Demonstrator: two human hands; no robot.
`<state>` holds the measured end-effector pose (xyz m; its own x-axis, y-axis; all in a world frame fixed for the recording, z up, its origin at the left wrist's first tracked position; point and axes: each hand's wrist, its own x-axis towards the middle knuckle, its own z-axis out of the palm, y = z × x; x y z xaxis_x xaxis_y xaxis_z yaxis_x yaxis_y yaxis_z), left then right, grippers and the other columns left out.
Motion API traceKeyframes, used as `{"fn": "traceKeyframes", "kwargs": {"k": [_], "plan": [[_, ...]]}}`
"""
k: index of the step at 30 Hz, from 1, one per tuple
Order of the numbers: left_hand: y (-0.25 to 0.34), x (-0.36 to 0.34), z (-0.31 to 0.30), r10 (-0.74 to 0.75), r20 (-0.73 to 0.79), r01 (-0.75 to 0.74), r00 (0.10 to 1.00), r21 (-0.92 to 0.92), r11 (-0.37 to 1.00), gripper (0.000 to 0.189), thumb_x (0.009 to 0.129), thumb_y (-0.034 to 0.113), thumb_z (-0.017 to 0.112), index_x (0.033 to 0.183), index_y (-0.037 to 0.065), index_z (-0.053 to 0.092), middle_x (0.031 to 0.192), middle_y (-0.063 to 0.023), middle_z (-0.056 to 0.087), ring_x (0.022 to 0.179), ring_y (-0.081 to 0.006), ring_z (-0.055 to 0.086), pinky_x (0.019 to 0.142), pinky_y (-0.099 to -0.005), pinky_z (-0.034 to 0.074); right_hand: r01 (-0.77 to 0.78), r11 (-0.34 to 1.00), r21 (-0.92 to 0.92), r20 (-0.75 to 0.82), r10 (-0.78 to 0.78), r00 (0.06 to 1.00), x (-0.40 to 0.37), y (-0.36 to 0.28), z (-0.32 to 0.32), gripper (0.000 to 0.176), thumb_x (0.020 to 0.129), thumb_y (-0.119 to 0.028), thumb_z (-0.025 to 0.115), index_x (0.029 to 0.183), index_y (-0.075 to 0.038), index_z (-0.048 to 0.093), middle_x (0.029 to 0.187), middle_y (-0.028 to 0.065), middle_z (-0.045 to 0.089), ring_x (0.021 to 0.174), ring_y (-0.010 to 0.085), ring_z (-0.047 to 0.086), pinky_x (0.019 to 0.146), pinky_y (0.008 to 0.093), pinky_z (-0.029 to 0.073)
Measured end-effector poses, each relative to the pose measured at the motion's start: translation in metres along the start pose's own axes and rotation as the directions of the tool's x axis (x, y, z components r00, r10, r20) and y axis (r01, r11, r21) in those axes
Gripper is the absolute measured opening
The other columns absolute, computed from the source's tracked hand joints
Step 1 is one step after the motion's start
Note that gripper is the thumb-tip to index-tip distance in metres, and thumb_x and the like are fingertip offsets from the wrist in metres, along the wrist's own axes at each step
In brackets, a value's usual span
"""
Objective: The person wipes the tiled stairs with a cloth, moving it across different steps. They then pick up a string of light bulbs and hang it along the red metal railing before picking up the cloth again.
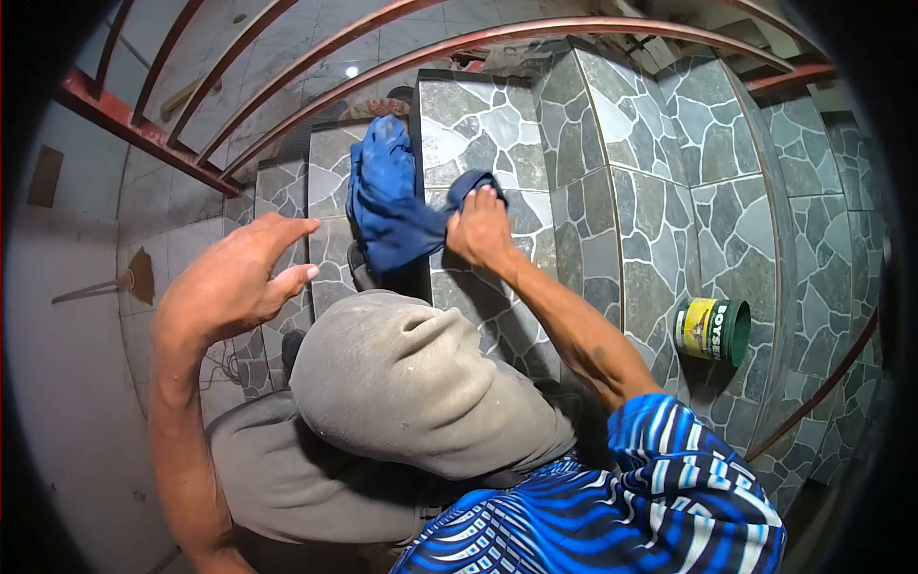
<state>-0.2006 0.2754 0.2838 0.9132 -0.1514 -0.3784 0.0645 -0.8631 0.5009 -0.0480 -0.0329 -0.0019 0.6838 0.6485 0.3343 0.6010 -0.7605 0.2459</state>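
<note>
My right hand (pixel 480 230) presses a bunched part of a blue cloth (pixel 390 206) onto a stair step (pixel 488 120) tiled in a grey stone pattern. The rest of the cloth hangs leftward over the step's edge, onto the lower step. My left hand (pixel 244 273) is raised at the left, thumb and fingers apart, holding nothing. My bent knee, in grey trousers (pixel 402 383), is below and between the two hands.
A green bucket with a yellow label (pixel 703 330) lies on its side on a step at the right. Red metal railing (pixel 459 43) curves across the top. A broom (pixel 137 277) is on the floor at the far left.
</note>
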Motion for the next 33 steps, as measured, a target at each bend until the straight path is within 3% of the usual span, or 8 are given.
{"fn": "traceKeyframes", "kwargs": {"k": [2, 8, 12, 13, 16, 22, 26, 33], "plan": [[-0.005, 0.006, 0.01, 0.087, -0.032, -0.088, 0.996, -0.016, 0.996, 0.047, 0.094, 0.027, 0.066, 0.134, 0.004, 0.057, 0.12, -0.0189, 0.063, 0.105, -0.0357, 0.061, 0.094, -0.042, 0.049, -0.065, 0.939, 0.339, 0.14, 0.018, 0.99, -0.007, 0.023, -0.02, 0.047, 0.087, -0.024, 0.051, 0.113, 0.014, 0.061, 0.107, 0.029, 0.062, 0.098, 0.0422, 0.062, 0.086, 0.0494, 0.049], [0.001, 0.003, 0.009, 0.049, -0.014, -0.048, 0.999, 0.051, 0.998, 0.047, 0.095, 0.028, 0.065, 0.135, 0.005, 0.057, 0.119, -0.0191, 0.063, 0.101, -0.0345, 0.063, 0.092, -0.0416, 0.051, -0.206, 0.974, -0.098, -0.038, 0.203, 0.978, 0.006, 0.015, 0.027, 0.044, 0.086, -0.022, 0.053, 0.112, 0.013, 0.061, 0.105, 0.0295, 0.063, 0.098, 0.0436, 0.062, 0.085, 0.0508, 0.051], [-0.01, 0.003, 0.015, 0.119, -0.048, -0.118, 0.992, 0.017, 0.993, 0.048, 0.095, 0.029, 0.065, 0.135, 0.004, 0.057, 0.12, -0.0193, 0.062, 0.102, -0.0345, 0.062, 0.092, -0.0411, 0.05, -0.087, 0.922, 0.378, 0.189, 0.015, 0.982, -0.015, 0.062, 0.002, 0.054, 0.089, -0.023, 0.048, 0.125, 0.015, 0.057, 0.121, 0.0367, 0.061, 0.109, 0.0493, 0.061, 0.094, 0.0541, 0.049], [-0.008, 0.001, 0.01, 0.083, -0.04, -0.082, 0.996, 0.027, 0.996, 0.047, 0.095, 0.029, 0.064, 0.134, 0.003, 0.057, 0.12, -0.0202, 0.063, 0.106, -0.0362, 0.061, 0.095, -0.0423, 0.049, -0.367, 0.876, 0.314, 0.394, 0.231, 0.889, -0.006, 0.069, -0.011, 0.055, 0.089, -0.025, 0.046, 0.124, 0.016, 0.057, 0.121, 0.0364, 0.061, 0.105, 0.0489, 0.063, 0.094, 0.0565, 0.048], [0.0, -0.004, 0.007, 0.005, -0.005, -0.005, 1.0, 0.058, 0.998, 0.047, 0.095, 0.029, 0.064, 0.132, 0.002, 0.057, 0.121, -0.0212, 0.063, 0.112, -0.0382, 0.06, 0.098, -0.0436, 0.048, -0.342, 0.94, 0.0, 0.441, 0.306, 0.844, 0.006, 0.055, 0.013, 0.058, 0.086, -0.029, 0.05, 0.119, 0.018, 0.058, 0.12, 0.039, 0.059, 0.11, 0.0508, 0.06, 0.099, 0.0566, 0.045], [0.001, 0.018, 0.012, 0.129, -0.02, -0.128, 0.991, 0.06, 0.99, 0.048, 0.096, 0.031, 0.063, 0.134, 0.003, 0.056, 0.121, -0.0199, 0.062, 0.11, -0.037, 0.06, 0.097, -0.0429, 0.048, 0.117, 0.944, 0.308, -0.078, -0.098, 0.992, 0.007, 0.01, -0.005, 0.057, 0.086, -0.024, 0.052, 0.123, 0.019, 0.056, 0.116, 0.0392, 0.059, 0.107, 0.0484, 0.06, 0.094, 0.0522, 0.048], [0.003, 0.016, 0.013, 0.137, 0.001, -0.137, 0.991, 0.067, 0.988, 0.048, 0.097, 0.031, 0.062, 0.135, 0.003, 0.056, 0.12, -0.02, 0.062, 0.114, -0.0381, 0.059, 0.098, -0.0448, 0.047, -0.301, 0.935, 0.189, 0.343, 0.225, 0.912, -0.004, 0.08, 0.008, 0.053, 0.09, -0.025, 0.048, 0.123, 0.016, 0.056, 0.12, 0.0373, 0.059, 0.11, 0.0468, 0.06, 0.1, 0.0534, 0.046], [-0.023, 0.055, 0.041, -0.046, 0.194, 0.001, 0.98, 0.229, 0.974, 0.049, 0.094, 0.031, 0.065, 0.133, 0.003, 0.056, 0.122, -0.0239, 0.061, 0.116, -0.0405, 0.059, 0.097, -0.0457, 0.05, -0.134, 0.946, 0.296, 0.22, 0.068, 0.973, 0.006, -0.001, 0.003, 0.065, 0.088, -0.028, 0.05, 0.135, 0.017, 0.048, 0.141, 0.0416, 0.043, 0.131, 0.0513, 0.045, 0.111, 0.0533, 0.035]]}}
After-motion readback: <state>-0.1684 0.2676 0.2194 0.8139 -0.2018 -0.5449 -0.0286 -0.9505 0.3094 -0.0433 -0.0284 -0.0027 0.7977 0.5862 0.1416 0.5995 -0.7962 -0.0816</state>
